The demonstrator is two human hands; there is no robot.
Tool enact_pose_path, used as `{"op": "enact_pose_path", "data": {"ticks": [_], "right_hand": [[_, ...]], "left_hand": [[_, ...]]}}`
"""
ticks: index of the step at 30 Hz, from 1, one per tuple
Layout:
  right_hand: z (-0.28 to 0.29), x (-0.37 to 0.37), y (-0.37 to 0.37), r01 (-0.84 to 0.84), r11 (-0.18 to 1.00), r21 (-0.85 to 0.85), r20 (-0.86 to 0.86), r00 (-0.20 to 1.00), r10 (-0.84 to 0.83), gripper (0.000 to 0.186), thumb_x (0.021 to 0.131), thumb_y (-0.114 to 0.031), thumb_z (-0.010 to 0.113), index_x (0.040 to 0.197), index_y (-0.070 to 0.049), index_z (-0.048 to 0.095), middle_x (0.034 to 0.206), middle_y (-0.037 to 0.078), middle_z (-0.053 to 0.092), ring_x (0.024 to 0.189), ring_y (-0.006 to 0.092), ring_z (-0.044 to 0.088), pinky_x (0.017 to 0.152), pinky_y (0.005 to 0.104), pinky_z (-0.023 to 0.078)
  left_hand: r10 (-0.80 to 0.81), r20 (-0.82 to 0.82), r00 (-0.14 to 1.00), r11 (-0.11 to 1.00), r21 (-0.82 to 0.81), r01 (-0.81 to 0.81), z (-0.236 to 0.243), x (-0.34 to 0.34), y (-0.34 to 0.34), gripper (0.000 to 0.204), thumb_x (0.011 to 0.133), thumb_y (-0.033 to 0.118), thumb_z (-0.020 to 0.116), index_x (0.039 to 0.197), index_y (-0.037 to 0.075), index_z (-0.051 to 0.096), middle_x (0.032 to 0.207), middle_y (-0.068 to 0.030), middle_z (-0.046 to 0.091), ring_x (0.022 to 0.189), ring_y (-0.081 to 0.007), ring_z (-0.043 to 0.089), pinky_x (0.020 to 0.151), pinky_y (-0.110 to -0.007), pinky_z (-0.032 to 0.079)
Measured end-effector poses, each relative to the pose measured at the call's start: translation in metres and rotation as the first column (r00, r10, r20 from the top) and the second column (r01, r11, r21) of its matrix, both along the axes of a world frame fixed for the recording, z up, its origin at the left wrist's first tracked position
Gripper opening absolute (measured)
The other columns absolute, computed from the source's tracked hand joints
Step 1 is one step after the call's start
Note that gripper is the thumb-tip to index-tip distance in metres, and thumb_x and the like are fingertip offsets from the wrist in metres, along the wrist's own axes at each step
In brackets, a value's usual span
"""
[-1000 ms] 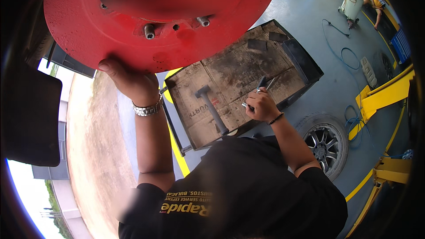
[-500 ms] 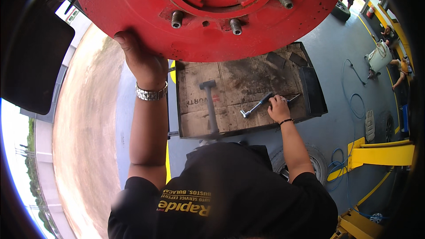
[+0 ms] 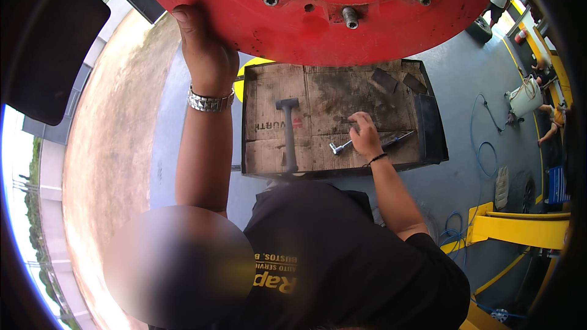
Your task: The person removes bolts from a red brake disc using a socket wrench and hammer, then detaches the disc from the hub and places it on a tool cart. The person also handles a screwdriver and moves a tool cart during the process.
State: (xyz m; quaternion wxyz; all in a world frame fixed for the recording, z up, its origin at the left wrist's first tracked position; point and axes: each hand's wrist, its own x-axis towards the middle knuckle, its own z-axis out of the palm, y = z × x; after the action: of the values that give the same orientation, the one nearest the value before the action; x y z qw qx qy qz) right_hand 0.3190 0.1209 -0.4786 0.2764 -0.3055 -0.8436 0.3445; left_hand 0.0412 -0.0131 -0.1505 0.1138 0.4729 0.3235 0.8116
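Observation:
Above the cart is a large red brake drum (image 3: pixel 293 40) with several wheel studs. My left hand (image 3: pixel 208 55), wearing a metal watch, grips its lower left edge, thumb on the face and fingers hidden behind. My right hand (image 3: pixel 365 137) hovers over the cart, fingers loosely bent and apart, seemingly with nothing in them. Partly covered by it is a chrome socket wrench (image 3: pixel 337 148). Beside the wrist lies a thin tool with a dark handle (image 3: pixel 391 142), perhaps a screwdriver. A black-headed mallet (image 3: pixel 288 128) rests farther left on the cardboard.
Stained cardboard (image 3: pixel 330 85) lines the cart, with two dark flat pads (image 3: pixel 385 80) at its far right. A yellow lift arm (image 3: pixel 520 229) and a blue hose (image 3: pixel 486 146) are on the right. People stand or sit near the far right wall.
My right hand has lifted off the tools and moved slightly left and up. My left hand stays on the brake drum. The view has shifted a little.

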Motion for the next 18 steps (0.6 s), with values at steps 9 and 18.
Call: {"op": "enact_pose_path", "data": {"ticks": [9,18], "right_hand": [[0.375,0.02,0.123,0.193,0.889,0.415,-0.742,0.637,0.209,0.046,0.107,-0.037,0.047,0.136,-0.002,0.057,0.132,0.009,0.063,0.123,0.0207,0.058,0.108,0.0387,0.041],[0.433,0.004,0.063,0.201,0.924,0.326,-0.775,0.616,0.139,0.051,0.111,-0.04,0.041,0.136,0.0,0.063,0.133,0.009,0.067,0.123,0.0162,0.061,0.107,0.0306,0.044]], "left_hand": [[0.121,0.056,0.991,0.992,0.039,-0.123,0.063,0.012,-0.01,0.072,0.105,0.056,0.029,0.153,0.004,0.041,0.158,-0.0127,0.043,0.148,-0.033,0.037,0.122,-0.052,0.026],[-0.009,-0.054,0.998,0.995,0.095,0.014,0.09,0.029,-0.012,0.056,0.107,0.042,0.05,0.145,0.001,0.051,0.142,-0.0132,0.059,0.127,-0.0236,0.058,0.109,-0.039,0.044]]}}
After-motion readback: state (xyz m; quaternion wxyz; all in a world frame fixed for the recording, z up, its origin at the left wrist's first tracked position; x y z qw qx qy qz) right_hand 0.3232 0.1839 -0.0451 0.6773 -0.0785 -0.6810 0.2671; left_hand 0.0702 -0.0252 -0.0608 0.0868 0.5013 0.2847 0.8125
